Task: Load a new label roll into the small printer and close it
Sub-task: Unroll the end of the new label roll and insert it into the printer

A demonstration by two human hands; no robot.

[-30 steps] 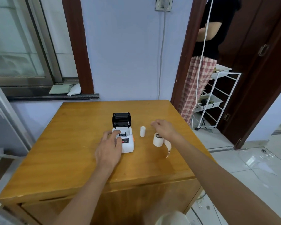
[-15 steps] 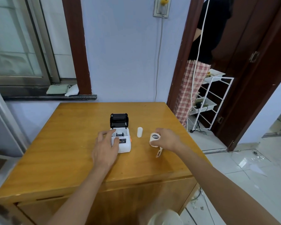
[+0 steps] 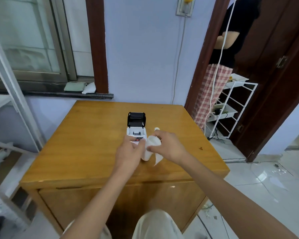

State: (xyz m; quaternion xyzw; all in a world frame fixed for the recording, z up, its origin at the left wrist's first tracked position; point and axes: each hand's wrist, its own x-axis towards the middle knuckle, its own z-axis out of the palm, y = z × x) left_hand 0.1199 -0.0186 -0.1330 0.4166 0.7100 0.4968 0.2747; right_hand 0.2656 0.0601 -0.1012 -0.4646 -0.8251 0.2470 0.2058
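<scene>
A small white printer stands on the wooden table with its black lid tipped up and back, its paper bay showing. My right hand grips a white label roll, held just right of the printer's front; a loose paper tail hangs below it. My left hand lies against the printer's front and touches the roll with its fingertips. A small white core stands behind my right hand, mostly hidden.
The table's right edge faces a doorway where a person stands beside a white wire rack. A white cable hangs down there. A window sill runs behind the table at the left.
My right hand has lifted the label roll off the table and carried it left toward the printer. My left hand has shifted right to meet the roll.
</scene>
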